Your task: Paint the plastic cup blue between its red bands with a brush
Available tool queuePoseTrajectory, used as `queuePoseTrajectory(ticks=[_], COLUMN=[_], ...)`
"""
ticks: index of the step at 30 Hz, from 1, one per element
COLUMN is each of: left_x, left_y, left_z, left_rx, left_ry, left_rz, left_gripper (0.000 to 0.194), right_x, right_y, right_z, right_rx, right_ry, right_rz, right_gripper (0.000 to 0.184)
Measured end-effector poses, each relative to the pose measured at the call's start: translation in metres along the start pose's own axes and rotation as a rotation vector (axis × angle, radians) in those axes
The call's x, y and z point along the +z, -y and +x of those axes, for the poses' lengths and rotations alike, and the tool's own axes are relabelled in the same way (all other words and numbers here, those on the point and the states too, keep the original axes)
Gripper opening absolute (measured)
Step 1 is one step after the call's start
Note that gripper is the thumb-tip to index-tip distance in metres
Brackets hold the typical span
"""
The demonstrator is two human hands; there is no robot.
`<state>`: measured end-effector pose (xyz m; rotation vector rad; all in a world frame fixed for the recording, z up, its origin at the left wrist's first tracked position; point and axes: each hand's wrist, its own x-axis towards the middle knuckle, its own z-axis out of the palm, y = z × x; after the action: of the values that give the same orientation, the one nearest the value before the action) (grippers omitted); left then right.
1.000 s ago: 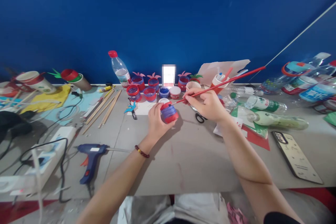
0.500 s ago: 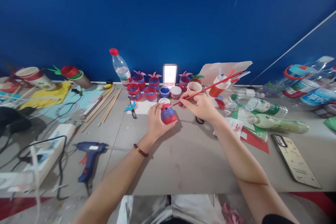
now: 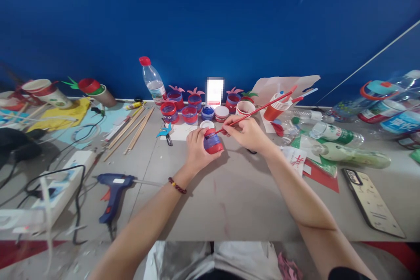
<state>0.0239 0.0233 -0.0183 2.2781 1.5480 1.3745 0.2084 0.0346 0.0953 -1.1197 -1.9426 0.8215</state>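
My left hand [image 3: 197,146] is closed around a small cup [image 3: 212,141] banded in red and blue, tilted on its side above the table. In my right hand [image 3: 244,133] is a long red paintbrush [image 3: 262,108], pinched near its lower end, its tip at the cup's painted side. Just beyond the cup stand an open jar of blue paint [image 3: 208,113], a jar with a pale top [image 3: 222,114] and a white lid or jar rim [image 3: 207,125]. Similar painted cups [image 3: 169,112] stand behind my left hand, some with pink paper leaves.
A blue glue gun [image 3: 113,190] and a power strip [image 3: 64,188] with cables lie left. Wooden sticks [image 3: 139,129] and a water bottle [image 3: 152,81] are behind. On the right are a paper cup [image 3: 245,108], stacked cups [image 3: 275,109], plastic bottles [image 3: 336,134] and a phone [image 3: 372,201].
The view has shifted slightly, so most things appear a little to the right. The brush tip stays at the cup's side, and both hands keep their grips.
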Motion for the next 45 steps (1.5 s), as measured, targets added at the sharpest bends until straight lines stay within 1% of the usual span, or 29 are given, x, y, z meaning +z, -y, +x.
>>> queuePoseTrajectory(ticks=[5,11,16,20,22,26,28,31,38,45], left_x=[0.001,0.002,0.000,-0.002,-0.002,-0.001,-0.001,-0.001,-0.002,-0.003], left_y=[-0.002,-0.002,-0.003,-0.005,-0.006,-0.005,-0.004,-0.004,-0.005,-0.006], left_z=[-0.001,-0.002,-0.001,0.000,0.000,-0.001,-0.001,0.000,0.000,0.001], left_rx=[0.003,0.004,0.005,-0.012,-0.009,0.020,0.035,0.047,0.047,0.036], left_ry=[-0.010,-0.018,-0.032,-0.022,-0.013,-0.024,-0.033,-0.052,-0.096,-0.131], left_rz=[-0.076,-0.106,-0.112,-0.094,-0.089,-0.094,-0.097,-0.089,-0.051,-0.045], left_gripper=[0.078,0.082,0.082,0.081,0.081,0.082,0.082,0.082,0.080,0.080], right_x=[-0.003,-0.009,-0.016,-0.019,-0.016,-0.002,0.004,0.008,-0.001,-0.011], right_y=[0.007,0.005,0.006,0.004,0.003,0.005,0.008,0.012,0.015,0.013], right_z=[-0.001,-0.001,-0.001,-0.003,-0.004,-0.007,-0.008,-0.009,-0.009,-0.010], right_rx=[-0.041,-0.016,-0.013,0.015,0.023,-0.040,-0.065,-0.098,-0.132,-0.122], right_ry=[-0.025,-0.060,-0.097,-0.131,-0.139,-0.052,-0.027,-0.030,-0.084,-0.170], right_rz=[-0.140,-0.139,-0.204,-0.171,-0.121,-0.049,-0.063,-0.119,-0.219,-0.267], right_gripper=[0.014,0.015,0.016,0.014,0.014,0.014,0.015,0.014,0.015,0.015])
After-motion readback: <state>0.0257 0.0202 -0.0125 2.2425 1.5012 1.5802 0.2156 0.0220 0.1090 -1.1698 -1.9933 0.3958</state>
